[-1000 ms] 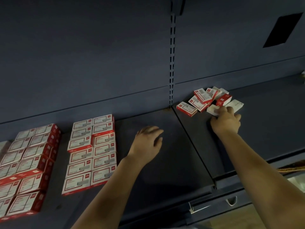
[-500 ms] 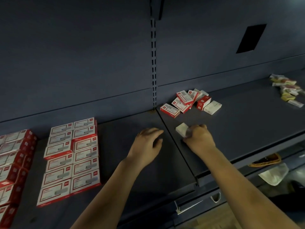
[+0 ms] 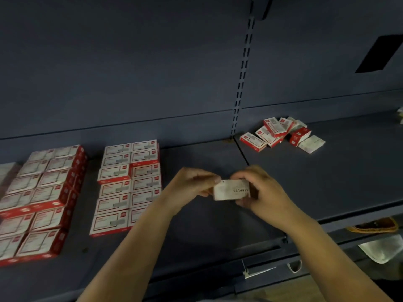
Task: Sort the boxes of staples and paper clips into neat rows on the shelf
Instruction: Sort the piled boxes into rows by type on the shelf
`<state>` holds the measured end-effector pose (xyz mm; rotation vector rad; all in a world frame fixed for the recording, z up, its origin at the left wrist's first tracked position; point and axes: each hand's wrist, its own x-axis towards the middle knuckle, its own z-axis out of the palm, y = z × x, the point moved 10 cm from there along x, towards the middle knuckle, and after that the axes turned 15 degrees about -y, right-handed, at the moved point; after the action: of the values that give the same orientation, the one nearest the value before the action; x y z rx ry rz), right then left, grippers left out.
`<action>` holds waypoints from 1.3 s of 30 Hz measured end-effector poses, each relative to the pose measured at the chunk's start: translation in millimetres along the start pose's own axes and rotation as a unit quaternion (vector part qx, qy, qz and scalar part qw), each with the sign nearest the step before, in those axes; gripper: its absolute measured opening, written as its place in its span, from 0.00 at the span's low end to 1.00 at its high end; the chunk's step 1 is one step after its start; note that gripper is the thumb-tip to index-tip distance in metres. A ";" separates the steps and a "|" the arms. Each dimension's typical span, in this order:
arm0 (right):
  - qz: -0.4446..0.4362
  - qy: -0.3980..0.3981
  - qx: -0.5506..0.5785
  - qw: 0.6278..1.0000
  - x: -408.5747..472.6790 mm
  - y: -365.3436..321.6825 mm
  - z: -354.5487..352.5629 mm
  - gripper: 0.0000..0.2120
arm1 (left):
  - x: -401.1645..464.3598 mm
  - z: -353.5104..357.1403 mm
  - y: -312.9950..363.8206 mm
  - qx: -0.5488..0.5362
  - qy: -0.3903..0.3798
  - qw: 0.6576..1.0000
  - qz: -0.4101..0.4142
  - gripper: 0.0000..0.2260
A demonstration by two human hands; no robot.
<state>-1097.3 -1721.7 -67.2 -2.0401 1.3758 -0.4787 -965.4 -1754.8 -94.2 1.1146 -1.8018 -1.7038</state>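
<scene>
Box in hand: a small white staple box [image 3: 231,189] is held between both hands above the dark shelf [image 3: 218,225], in front of the seam between two shelf panels; its printed face is up and the word STAPLES reads upside down from here.

Right hand: the right hand [image 3: 261,190] curls round the right end of the box, fingers closed on it.

Left hand: the left hand [image 3: 192,186] pinches the left end, thumb tip on the upper corner.

Sorted stock: two blocks of red-and-white boxes lie in rows on the left, a nearer block [image 3: 128,184] and an outer block [image 3: 41,199], with bare shelf between the nearer block and the hands.

Unsorted stock: a loose pile of boxes [image 3: 281,134] lies jumbled at the back of the right panel, well apart from the hands.

Risk, handover: the box is shared by fingertips; if one hand lets go before the other has a firm hold, it may drop over the shelf's front edge.

Risk, contents: squeezing the ends of a thin card box may pop a flap and spill staples.

Risk, sorting: this plain white box looks unlike the red-edged rows; placed there unread or upside down, it would spoil the sorting.

Risk, rows: a forearm passing low over the nearer block could nudge its front boxes out of line.
</scene>
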 end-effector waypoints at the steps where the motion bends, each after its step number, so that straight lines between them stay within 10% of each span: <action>1: -0.023 0.012 0.011 1.000 1.4 -8.8 0.2 0.23 | -8.0 -7.2 -2.0 -0.022 0.008 1.000 -0.002 0.04; 9: -0.038 0.169 0.255 0.951 11.8 -46.4 16.0 0.19 | -68.7 -37.1 -29.7 -0.171 0.018 0.985 -0.009 0.22; 14: -0.074 0.176 0.296 0.936 18.8 -98.3 55.7 0.16 | -118.1 -62.7 -43.1 -0.258 0.058 0.964 0.028 0.14; 25: -0.148 0.109 0.042 0.982 46.7 -217.0 157.4 0.24 | -215.4 -136.8 -73.1 -0.317 0.128 0.937 0.076 0.22; 39: -0.169 0.101 -0.054 0.979 115.7 -333.0 235.4 0.24 | -342.3 -273.9 -85.4 -0.092 0.189 0.973 0.094 0.12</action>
<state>-678.6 -1672.0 -22.7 -2.3833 1.1903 -0.7914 -531.8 -1654.2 -57.2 1.0663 -1.4326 -1.4049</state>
